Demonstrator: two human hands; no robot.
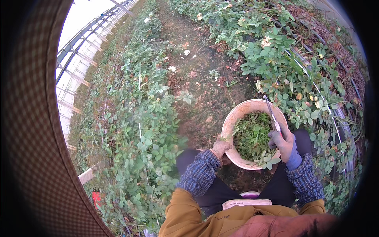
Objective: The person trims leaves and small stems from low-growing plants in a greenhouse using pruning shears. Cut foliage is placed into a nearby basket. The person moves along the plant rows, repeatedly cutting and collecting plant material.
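Observation:
A round, dirty white bucket [229, 118] stands between my knees, holding green leafy cuttings [251, 134]. My left hand [221, 148] grips the bucket's left rim, its fingertips partly hidden. My right hand [282, 142], in a greyish glove, is closed around a slim cutting tool [275, 120], probably snips, whose thin metal blades point up and slightly left over the bucket's right rim. A leafy sprig [269, 161] hangs over the rim below that hand.
Rose bushes [154, 133] line the left side, and more rose bushes [266, 59] with wilting blooms line the right. Between them runs a soil path [201, 89] with fallen petals. Pale strings and dark pipes run along the right row. A red object [96, 199] lies lower left.

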